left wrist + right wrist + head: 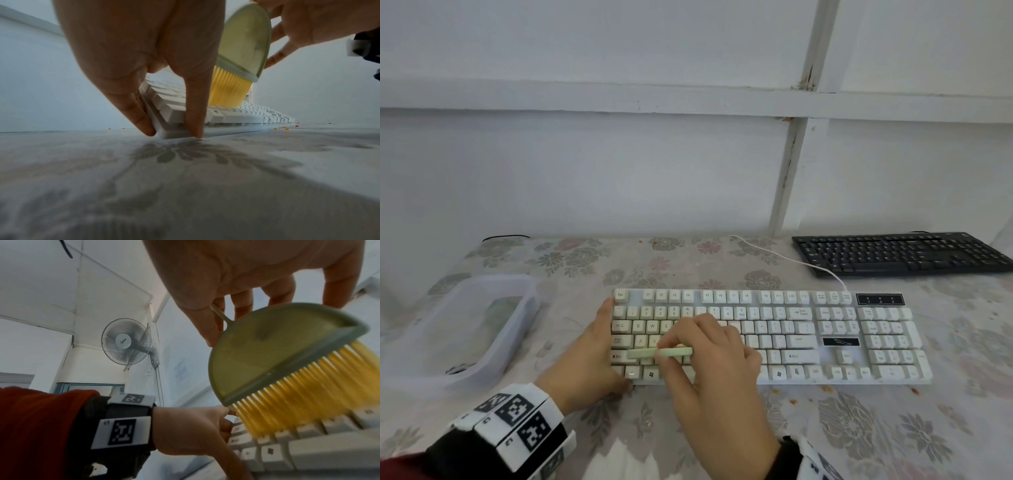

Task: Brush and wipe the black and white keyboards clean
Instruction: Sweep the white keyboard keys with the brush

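Note:
The white keyboard [808, 329] lies across the middle of the flowered tablecloth [859, 428]. My left hand [592, 356] clasps its left end, fingers along the side edge and thumb at the front corner [176, 131]. My right hand [709, 356] pinches a pale green brush [661, 353] with yellow bristles [298, 402], which rest on the keys of the left lower rows [308, 431]. In the left wrist view the brush [244, 48] stands behind my fingers [195, 105]. The black keyboard [900, 255] lies at the back right.
A clear plastic tub [472, 325] stands at the left of the table. A white cable [791, 260] runs from the white keyboard toward the back. Small orange crumbs [825, 389] dot the cloth by the keyboard's front edge. A white wall rises behind; a fan [127, 344] hangs there.

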